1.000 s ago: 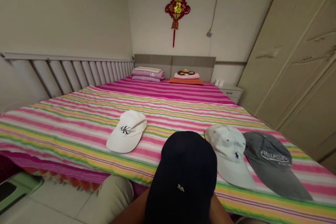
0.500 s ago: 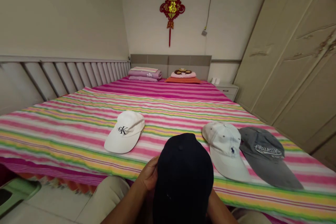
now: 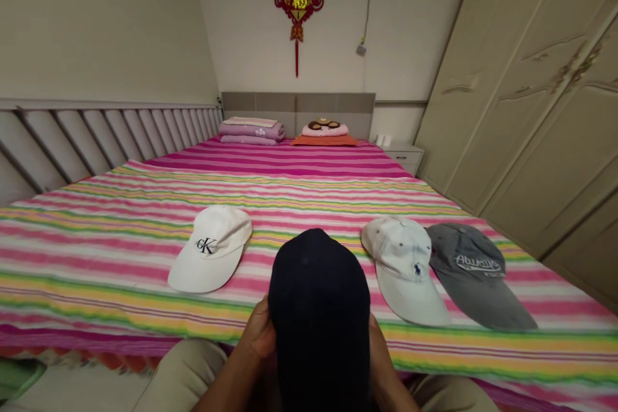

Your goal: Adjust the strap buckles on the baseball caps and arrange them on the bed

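Note:
A dark navy cap [image 3: 319,309] is held upright between my two hands at the bottom centre, its brim toward me. My left hand [image 3: 261,331] grips its left edge, fingers partly hidden behind it. On the opposite edge is my right hand [image 3: 379,351], mostly covered by the cap. A white cap with black "CK" letters [image 3: 212,248] lies on the bed to the left. To the right rests an off-white cap with a small blue emblem [image 3: 408,267], touching a grey cap with white lettering [image 3: 477,273].
The striped bedspread [image 3: 290,196] covers the bed. Folded purple bedding [image 3: 251,132] and a pink-and-orange stack [image 3: 324,134] lie near the headboard [image 3: 333,106]. A white radiator [image 3: 120,132] runs along the left; a wardrobe [image 3: 521,109] stands right.
The view has shifted slightly rightward. Both hands have turned the navy cap a little, so it now sits straighter and slightly farther left in view. The other caps remain on the bed.

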Demonstrator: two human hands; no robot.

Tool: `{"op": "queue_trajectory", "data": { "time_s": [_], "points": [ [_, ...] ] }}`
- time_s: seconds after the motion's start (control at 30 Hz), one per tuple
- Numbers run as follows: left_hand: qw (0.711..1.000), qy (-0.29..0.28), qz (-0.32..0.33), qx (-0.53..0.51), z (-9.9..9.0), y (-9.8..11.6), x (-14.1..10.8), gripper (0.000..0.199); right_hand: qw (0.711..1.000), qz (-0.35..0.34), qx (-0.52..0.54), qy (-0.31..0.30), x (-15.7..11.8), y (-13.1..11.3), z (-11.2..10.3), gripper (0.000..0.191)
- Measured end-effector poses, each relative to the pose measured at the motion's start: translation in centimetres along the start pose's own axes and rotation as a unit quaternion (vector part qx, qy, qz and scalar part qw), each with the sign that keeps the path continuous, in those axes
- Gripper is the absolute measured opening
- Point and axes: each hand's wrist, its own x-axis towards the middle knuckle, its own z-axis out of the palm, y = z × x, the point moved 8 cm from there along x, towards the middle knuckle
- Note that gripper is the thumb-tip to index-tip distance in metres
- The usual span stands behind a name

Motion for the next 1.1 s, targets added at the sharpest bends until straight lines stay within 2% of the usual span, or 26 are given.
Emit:
{"op": "queue_trajectory", "data": {
  "time_s": [0.1, 0.17, 0.3, 0.4, 0.47, 0.63, 0.73, 0.93, 1.1],
  "points": [
    [1.000, -0.006, 0.020, -0.019, 0.1, 0.7, 1.0, 0.016, 0.984, 0.067, 0.140, -0.083, -1.2, 1.6, 0.8, 0.051],
    [0.999, -0.019, 0.044, -0.023, 0.5, 1.3, 1.7, 0.020, 0.968, 0.083, 0.206, -0.113, -2.2, 2.1, 1.0, 0.045],
    [0.998, -0.033, 0.060, -0.006, 1.6, 2.0, 3.2, 0.029, 0.975, 0.073, 0.173, -0.118, -3.2, 2.6, 0.5, 0.027],
    [0.998, -0.032, 0.056, 0.011, 2.6, 2.3, 4.5, 0.024, 0.976, 0.081, 0.157, -0.131, -2.6, 3.0, 0.2, 0.037],
    [0.997, -0.032, 0.061, 0.018, 3.5, 2.7, 5.5, 0.023, 0.978, 0.080, 0.153, -0.114, -1.5, 3.0, -0.5, 0.044],
    [0.991, -0.059, 0.102, 0.062, 6.3, 4.5, 8.8, 0.026, 0.992, 0.065, 0.106, -0.031, 1.8, 1.7, -2.6, 0.035],
    [0.987, -0.061, 0.130, 0.078, 7.1, 5.4, 11.3, 0.024, 0.994, 0.053, 0.093, 0.011, 3.9, 0.9, -3.4, 0.036],
    [0.988, -0.042, 0.120, 0.093, 6.6, 5.5, 15.2, 0.017, 0.992, 0.034, 0.073, 0.097, 6.2, 1.1, -4.5, 0.043],
    [0.988, -0.010, 0.096, 0.122, 5.6, 4.9, 16.3, 0.007, 0.989, 0.036, 0.057, 0.129, 6.0, 1.3, -4.9, 0.050]
  ]
}}
